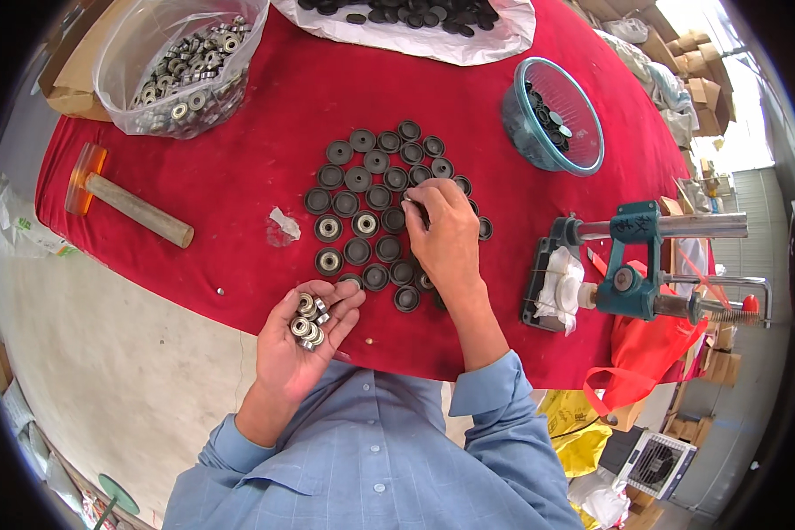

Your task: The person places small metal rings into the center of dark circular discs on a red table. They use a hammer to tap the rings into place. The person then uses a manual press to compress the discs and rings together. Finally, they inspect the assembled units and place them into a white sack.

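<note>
My left hand (293,340) is palm up near the table's front edge, fingers curled around several small silver ball bearings (304,328). Over the middle of the table my right hand (444,225) reaches down with thumb and fingers pinched at one of the black round wheel-like discs. What it pinches is mostly hidden under the fingers. Several such black discs (358,179) lie spread in loose rows, cupped side up. A few of them, such as the disc at the left front, have a bearing (329,261) seated in the centre. My right hand hides some discs.
On the red tablecloth (265,194) lie a mallet (137,208) and a scrap of plastic (283,224). A bag of bearings (181,79) stands far left, a white sack of black pieces (415,40) at the back, a blue basket (554,117) and green hand press (636,265) at right.
</note>
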`<state>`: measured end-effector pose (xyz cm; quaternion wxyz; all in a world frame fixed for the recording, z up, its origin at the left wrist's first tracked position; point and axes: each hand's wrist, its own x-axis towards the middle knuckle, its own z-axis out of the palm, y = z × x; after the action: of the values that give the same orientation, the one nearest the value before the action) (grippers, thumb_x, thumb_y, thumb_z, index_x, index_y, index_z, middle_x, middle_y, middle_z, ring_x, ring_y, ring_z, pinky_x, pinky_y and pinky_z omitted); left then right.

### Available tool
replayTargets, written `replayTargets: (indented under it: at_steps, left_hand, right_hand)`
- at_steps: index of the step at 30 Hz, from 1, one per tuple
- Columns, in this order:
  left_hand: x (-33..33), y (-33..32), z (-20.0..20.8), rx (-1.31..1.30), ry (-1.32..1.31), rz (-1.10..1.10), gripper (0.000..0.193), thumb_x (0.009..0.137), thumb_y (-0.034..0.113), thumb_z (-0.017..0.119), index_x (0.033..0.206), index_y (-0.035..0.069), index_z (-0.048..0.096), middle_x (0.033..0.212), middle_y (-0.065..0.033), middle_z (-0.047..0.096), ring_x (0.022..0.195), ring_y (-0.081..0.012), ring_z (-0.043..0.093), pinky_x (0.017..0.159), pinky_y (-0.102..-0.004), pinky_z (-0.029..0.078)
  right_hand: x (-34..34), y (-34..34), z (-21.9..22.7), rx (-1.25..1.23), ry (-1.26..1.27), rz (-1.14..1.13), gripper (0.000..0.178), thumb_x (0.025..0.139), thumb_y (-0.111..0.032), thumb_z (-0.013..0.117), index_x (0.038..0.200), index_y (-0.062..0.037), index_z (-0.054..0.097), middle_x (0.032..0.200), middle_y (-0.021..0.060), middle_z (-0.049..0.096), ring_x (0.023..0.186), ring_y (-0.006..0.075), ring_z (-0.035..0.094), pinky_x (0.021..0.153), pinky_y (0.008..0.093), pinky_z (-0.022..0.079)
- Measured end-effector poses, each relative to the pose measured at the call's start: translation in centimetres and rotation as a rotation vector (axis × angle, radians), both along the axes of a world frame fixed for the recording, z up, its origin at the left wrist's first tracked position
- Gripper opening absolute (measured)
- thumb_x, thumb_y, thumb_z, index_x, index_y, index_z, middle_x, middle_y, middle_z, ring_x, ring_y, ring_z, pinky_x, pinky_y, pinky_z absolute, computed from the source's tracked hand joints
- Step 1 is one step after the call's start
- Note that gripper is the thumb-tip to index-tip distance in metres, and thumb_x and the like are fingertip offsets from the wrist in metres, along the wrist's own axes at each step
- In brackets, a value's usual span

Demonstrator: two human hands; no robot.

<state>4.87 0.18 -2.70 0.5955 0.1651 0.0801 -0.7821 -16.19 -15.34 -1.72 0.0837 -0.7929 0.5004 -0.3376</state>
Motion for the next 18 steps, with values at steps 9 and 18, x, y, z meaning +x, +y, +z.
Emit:
replayTargets:
  at_steps: [9, 18]
  left_hand:
    - [-0.1, 0.1, 0.0, 0.011, -0.003, 0.007, 0.044, 0.117, 0.029, 0.038, 0.131, -0.006, 0.061, 0.143, -0.0312, 0.062, 0.14, -0.0442, 0.059, 0.115, -0.0533, 0.054]
    - [-0.2, 0.1, 0.9, -0.015, -0.033, 0.024, 0.045, 0.116, 0.03, 0.037, 0.133, -0.004, 0.06, 0.153, -0.0327, 0.055, 0.15, -0.0442, 0.048, 0.124, -0.0562, 0.043]
  right_hand:
    - [0.3, 2.5, 0.4, -0.081, 0.257, -0.041, 0.033, 0.086, -0.001, 0.069, 0.119, -0.0003, 0.075, 0.121, 0.0096, 0.066, 0.114, 0.0296, 0.063, 0.095, 0.0464, 0.05]
    - [1.3, 6.0, 2.5, 0.082, -0.101, 0.085, 0.034, 0.087, -0.007, 0.076, 0.121, -0.0047, 0.073, 0.116, 0.0115, 0.069, 0.106, 0.031, 0.068, 0.091, 0.0429, 0.053]
